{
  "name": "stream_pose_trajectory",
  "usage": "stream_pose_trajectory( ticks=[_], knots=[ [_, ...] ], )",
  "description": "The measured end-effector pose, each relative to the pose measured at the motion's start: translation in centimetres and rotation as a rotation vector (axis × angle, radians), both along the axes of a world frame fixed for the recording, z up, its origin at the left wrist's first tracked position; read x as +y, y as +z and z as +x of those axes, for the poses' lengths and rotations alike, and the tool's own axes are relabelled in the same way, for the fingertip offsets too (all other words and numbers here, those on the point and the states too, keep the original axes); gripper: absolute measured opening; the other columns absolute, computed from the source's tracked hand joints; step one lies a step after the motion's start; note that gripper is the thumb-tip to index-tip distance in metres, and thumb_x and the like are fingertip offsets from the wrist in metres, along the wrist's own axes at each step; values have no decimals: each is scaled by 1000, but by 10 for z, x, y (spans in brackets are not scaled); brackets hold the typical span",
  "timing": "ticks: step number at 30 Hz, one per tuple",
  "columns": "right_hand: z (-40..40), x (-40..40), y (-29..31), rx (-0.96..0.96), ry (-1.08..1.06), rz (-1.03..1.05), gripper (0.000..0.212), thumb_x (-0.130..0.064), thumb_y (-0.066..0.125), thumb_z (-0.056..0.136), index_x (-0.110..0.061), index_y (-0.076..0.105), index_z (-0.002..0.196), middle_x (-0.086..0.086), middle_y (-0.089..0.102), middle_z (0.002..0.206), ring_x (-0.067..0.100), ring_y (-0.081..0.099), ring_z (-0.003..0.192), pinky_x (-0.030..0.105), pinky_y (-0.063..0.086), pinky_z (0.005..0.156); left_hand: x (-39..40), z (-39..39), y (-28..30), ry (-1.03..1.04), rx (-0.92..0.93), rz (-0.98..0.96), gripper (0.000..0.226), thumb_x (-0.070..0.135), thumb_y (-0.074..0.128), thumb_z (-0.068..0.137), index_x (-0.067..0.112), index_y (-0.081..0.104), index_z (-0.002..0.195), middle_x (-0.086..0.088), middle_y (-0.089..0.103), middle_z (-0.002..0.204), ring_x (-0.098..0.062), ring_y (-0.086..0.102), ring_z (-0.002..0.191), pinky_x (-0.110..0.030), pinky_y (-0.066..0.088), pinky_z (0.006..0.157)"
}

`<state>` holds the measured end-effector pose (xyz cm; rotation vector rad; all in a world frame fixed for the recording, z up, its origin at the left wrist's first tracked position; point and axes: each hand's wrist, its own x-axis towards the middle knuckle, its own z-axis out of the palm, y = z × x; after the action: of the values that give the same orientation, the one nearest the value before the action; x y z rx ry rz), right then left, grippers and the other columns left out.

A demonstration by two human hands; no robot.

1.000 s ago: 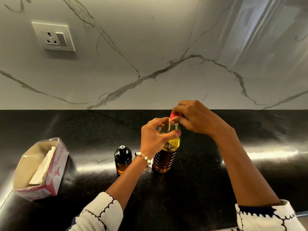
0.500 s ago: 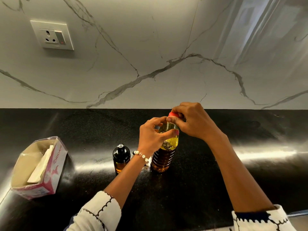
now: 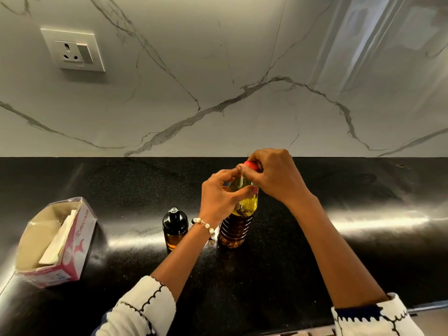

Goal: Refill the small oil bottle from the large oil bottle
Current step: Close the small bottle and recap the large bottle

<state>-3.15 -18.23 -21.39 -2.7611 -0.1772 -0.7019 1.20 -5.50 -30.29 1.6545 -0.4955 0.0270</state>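
The right hand is clenched over the red screw cap of the large clear plastic oil bottle, its fingers curled down around the cap, just right of the frame's centre. The left hand grasps the bottle's yellow-lit shoulder, thumb across the front and fingers wrapped behind. That split looks deliberate: one hand braces the body so the bottle cannot spin or tip while the other turns the cap, which appears to be on the neck still. The right wrist is bent, with the forearm rising from the lower right of the frame; the left forearm comes up from bottom centre, a beaded bracelet at its wrist. Both cuffs are white with dark stitching.

Just left of the large bottle, apart from it, stands the small dark glass oil bottle, upright, with a little amber oil at its base, within easy reach for pouring. Both rest on the glossy black countertop. At the lower left lies an opened pink-and-white cardboard box.
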Motion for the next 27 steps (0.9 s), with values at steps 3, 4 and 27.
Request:
stream_pose_trajectory(
  ticks=[3, 4, 27],
  knots=[
    [0, 3, 3, 16, 10, -54, 34, -40, 63, 89, -7, 68, 95, 7, 67, 84, 17, 61, 73, 22, 46, 66, 1, 1, -2, -8, 17, -6, 72, 71, 76, 52, 28, 69, 108, 7, 68, 98, -21, 65, 97, -43, 57, 80],
    [0, 1, 6, 52, 58, -46, 33, -39, 62, 89, -8, 68, 100, 7, 66, 87, 17, 61, 76, 20, 46, 67, 2, 0, -2, -13, 23, -10, 67, 70, 77, 52, 32, 69, 106, 8, 68, 98, -22, 65, 97, -45, 56, 80],
    [-5, -14, 27, 278, 234, -121, 38, -21, 64, 90, -19, 60, 127, 7, 55, 104, 14, 50, 89, 22, 40, 77, 5, -8, 7, -13, 5, 11, 45, 43, 82, 64, 37, 68, 106, 12, 66, 102, -10, 58, 103, -19, 43, 81]
  ],
)
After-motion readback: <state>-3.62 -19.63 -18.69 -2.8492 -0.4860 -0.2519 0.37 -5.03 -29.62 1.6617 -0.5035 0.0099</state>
